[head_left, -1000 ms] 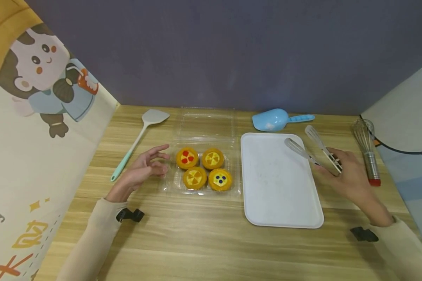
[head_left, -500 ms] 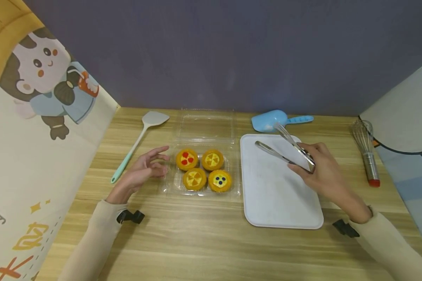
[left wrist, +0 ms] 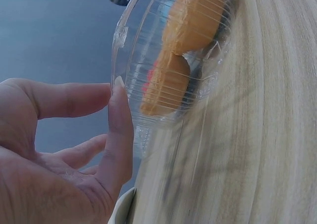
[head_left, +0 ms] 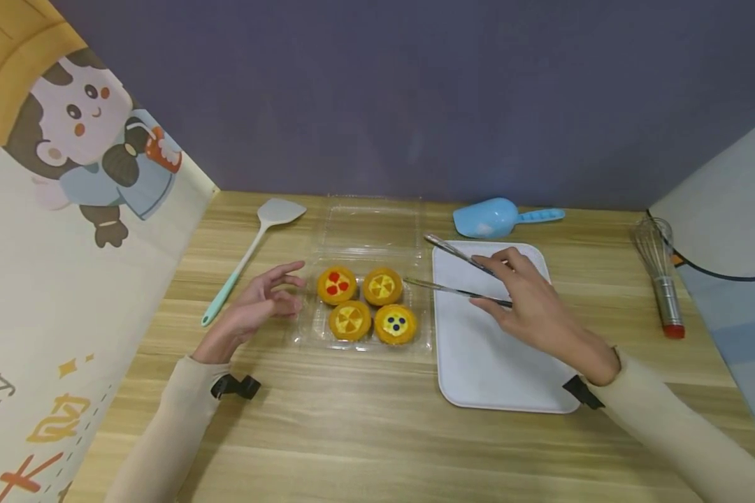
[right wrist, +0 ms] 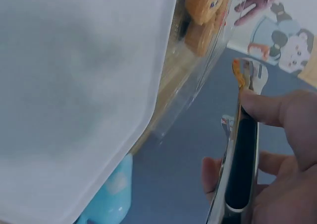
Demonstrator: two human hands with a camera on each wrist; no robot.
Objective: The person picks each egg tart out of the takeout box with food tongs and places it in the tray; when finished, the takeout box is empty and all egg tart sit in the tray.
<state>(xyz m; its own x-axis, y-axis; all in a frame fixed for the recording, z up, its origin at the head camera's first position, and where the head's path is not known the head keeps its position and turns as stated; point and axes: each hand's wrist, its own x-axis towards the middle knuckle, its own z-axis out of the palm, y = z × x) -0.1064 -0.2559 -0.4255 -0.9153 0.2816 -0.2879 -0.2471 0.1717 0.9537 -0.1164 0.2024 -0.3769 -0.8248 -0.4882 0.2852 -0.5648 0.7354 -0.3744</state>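
Several toy tarts (head_left: 349, 320), topped with red pieces, orange wedges or blue dots, sit in a clear plastic clamshell box (head_left: 424, 335) whose lid lies back. My left hand (head_left: 261, 300) is at the box's left side; the thumb and forefinger stand apart in the head view, their tips at the rim (left wrist: 118, 45). My right hand (head_left: 531, 307) holds metal tongs (head_left: 456, 253) over the white tray (head_left: 497, 363), thumb on one arm and fingers on the other. The tong arms are spread, their tips near the box's right side. In the right wrist view, the tongs (right wrist: 240, 159) show a dark grip.
A pale green-handled spatula (head_left: 248, 255) lies at the left. Behind the tray is a blue scoop (head_left: 487, 218). A whisk (head_left: 660, 279) with a red end lies at the right. A dark wall (head_left: 377, 98) closes off the back of the wooden table (head_left: 352, 426).
My right hand has carried the tongs leftward from the tray's right edge across the tray, turning their tips toward the box. My left hand has stayed in place.
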